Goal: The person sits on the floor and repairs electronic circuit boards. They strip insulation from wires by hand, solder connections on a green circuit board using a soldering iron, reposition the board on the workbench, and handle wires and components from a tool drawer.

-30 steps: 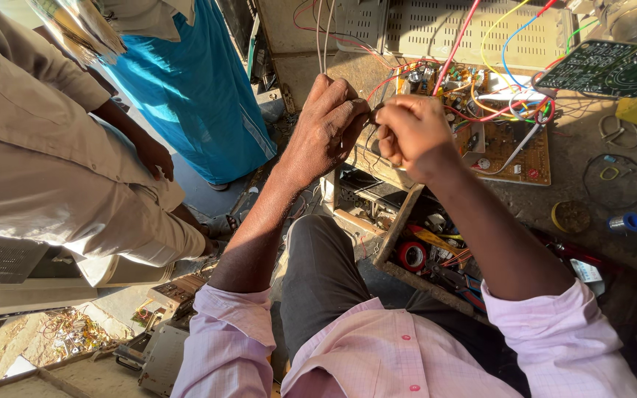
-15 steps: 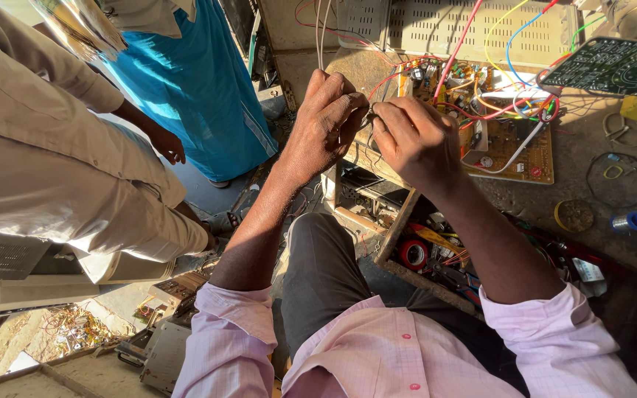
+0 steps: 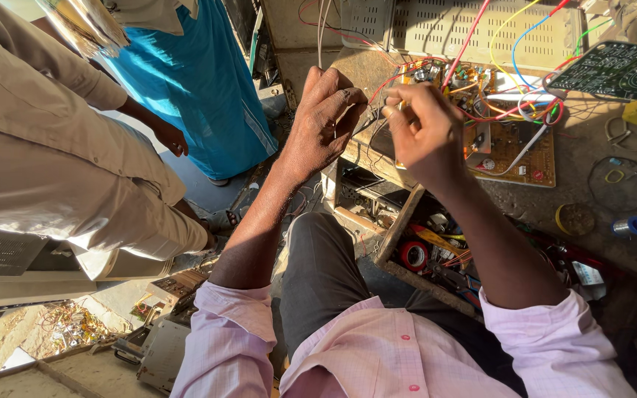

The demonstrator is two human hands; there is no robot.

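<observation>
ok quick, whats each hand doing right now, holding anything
left hand: fingers curled shut, pinching thin wires above the brown circuit board.
right hand: fingers pinched shut on the same thin wires.

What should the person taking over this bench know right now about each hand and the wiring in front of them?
Left hand: raised over the bench edge, fingers pinched on a thin wire.
Right hand: beside it, fingertips pinching the same thin wire close to the brown circuit board.
Board lies flat on the bench with red, blue and yellow leads still loose on top.
A green board sits at the far right; a red tape roll is in the open drawer below.
Done: wire held between both hands. Left: whether it is joined cannot be seen.
</observation>
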